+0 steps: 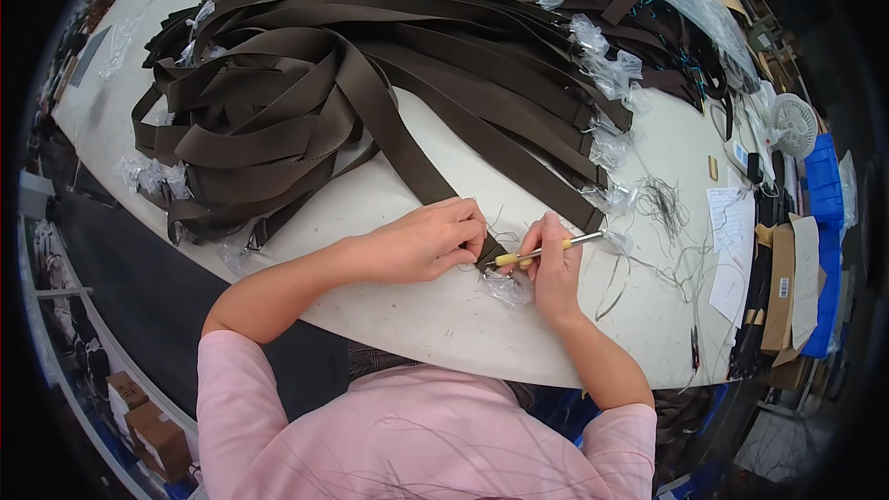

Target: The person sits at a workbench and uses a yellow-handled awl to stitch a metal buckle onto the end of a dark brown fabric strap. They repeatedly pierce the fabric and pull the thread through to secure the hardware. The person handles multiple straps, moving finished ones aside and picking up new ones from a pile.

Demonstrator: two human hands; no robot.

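A dark brown webbing strap [407, 156] runs down from the heap to the table's near side. My left hand [428, 241] is closed on it close to its end, fingers pinched together. In my right hand [557, 280] is a slim pen-like tool [582, 239] with a silver shaft and a yellow part, held like a pencil. Its yellow end points at the strap's end and lies close to my left fingertips; I cannot tell whether it touches. Just below the strap's end sits a piece of clear plastic wrap [506, 289], with the metal fitting there partly hidden.
A big heap of brown straps [250, 102] covers the table's left and middle, several ends wrapped in plastic [611, 143]. Loose threads [662, 206], papers [729, 250] and a small white fan [794, 124] are at right. More straps with turquoise pieces [639, 0] lie at the far side.
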